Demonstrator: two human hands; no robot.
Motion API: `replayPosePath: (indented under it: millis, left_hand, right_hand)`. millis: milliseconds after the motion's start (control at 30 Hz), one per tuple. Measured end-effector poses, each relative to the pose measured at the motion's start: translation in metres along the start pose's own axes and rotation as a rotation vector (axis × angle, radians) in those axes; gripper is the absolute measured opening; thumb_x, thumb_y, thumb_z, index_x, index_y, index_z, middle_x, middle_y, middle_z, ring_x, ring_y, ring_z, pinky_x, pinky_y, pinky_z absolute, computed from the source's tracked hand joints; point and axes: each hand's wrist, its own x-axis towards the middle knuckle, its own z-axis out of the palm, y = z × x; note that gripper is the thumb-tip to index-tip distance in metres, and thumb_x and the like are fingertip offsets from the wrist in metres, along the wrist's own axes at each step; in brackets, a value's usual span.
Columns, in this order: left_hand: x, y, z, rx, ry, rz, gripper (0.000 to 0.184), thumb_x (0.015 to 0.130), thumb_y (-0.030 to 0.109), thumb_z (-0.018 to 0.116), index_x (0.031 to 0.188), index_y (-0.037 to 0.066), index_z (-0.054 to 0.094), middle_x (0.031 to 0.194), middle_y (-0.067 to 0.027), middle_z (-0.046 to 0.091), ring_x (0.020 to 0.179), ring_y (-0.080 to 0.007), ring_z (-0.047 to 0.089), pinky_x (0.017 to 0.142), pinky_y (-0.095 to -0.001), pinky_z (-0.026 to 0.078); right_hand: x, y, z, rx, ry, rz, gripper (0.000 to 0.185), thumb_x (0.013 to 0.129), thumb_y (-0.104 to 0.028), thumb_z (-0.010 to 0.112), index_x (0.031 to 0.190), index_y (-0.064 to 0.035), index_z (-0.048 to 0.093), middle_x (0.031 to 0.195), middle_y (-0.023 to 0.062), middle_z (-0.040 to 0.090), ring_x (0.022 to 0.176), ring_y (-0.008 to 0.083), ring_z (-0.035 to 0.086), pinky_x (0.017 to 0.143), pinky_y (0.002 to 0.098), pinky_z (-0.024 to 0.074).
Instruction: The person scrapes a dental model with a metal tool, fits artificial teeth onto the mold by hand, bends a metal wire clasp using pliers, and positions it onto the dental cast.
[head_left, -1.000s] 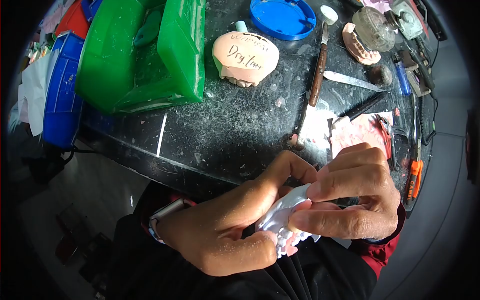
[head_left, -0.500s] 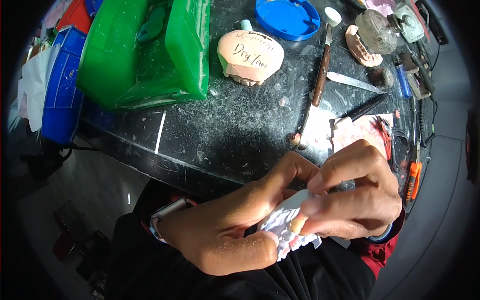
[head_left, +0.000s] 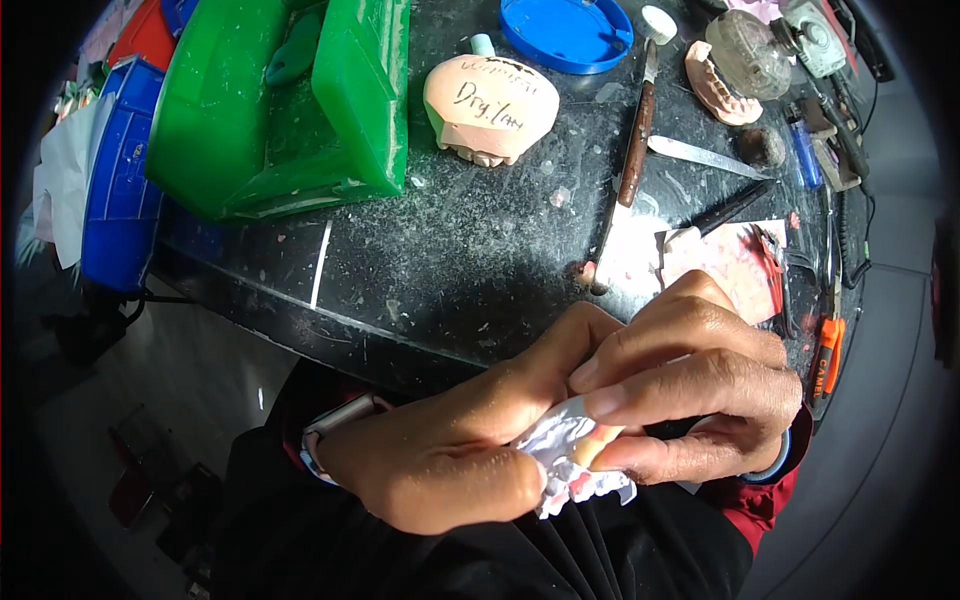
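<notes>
A white plaster dental cast point(head_left: 556, 440) with pink patches along its tooth row is gripped in my left hand point(head_left: 440, 460), thumb on its near side. The left fingers behind it are mostly hidden. My right hand point(head_left: 700, 390) closes over the cast's right side. Between its thumb and forefinger shows a small yellowish piece point(head_left: 592, 446), set against the cast; its exact kind I cannot make out. White dust speckles the left hand. Both hands are over my lap, at the near edge of the black bench point(head_left: 400, 270).
On the bench stand a green bin point(head_left: 360, 100), a pink dental model point(head_left: 490, 110) with handwriting and a blue lid point(head_left: 565, 35). Rightward lie a wooden-handled knife point(head_left: 635, 150), a metal spatula point(head_left: 700, 157), another dental model point(head_left: 715, 90), a glass burner point(head_left: 755, 60) and an orange cutter point(head_left: 828, 350).
My right fingers have shifted slightly left and reseated on the cast, with the thumb lower beside the yellowish piece. The left hand still holds the cast, and the view has moved a little.
</notes>
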Motion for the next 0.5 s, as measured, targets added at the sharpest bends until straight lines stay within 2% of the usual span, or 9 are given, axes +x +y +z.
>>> replayPosePath:
  millis: [200,300,500]
  left_hand:
    - [0.003,-0.013,-0.009,0.048,-0.056,0.168,0.077,0.059,0.024,0.045,0.124,-0.009,0.022,0.105,-0.0218,0.051,0.092,-0.0193,0.05,0.078,-0.0278,0.038]
    - [0.006,-0.016,-0.011,0.01,-0.153,0.206,0.055,0.071,0.01,0.037,0.121,-0.004,0.021,0.108,-0.013,0.038,0.101,-0.0172,0.042,0.087,-0.0325,0.036]
    - [0.003,-0.012,-0.002,-0.053,-0.059,0.09,0.056,0.073,0.012,0.039,0.123,-0.005,0.019,0.111,-0.0122,0.035,0.109,-0.0173,0.036,0.093,-0.033,0.031]
  right_hand:
    - [-0.002,-0.004,0.008,0.02,0.08,0.019,0.044,0.053,-0.024,0.085,0.085,-0.0005,0.066,0.08,0.0137,0.063,0.069,0.0158,0.057,0.057,0.0244,0.0364]
    - [-0.002,-0.006,0.008,0.004,0.07,0.059,0.045,0.052,-0.024,0.085,0.085,-0.0005,0.066,0.079,0.0129,0.062,0.069,0.0155,0.057,0.056,0.0238,0.0369]
    - [-0.003,-0.005,0.003,0.04,0.036,0.102,0.039,0.055,-0.02,0.084,0.085,-0.0012,0.066,0.078,0.0117,0.061,0.067,0.0146,0.055,0.056,0.0239,0.0396]
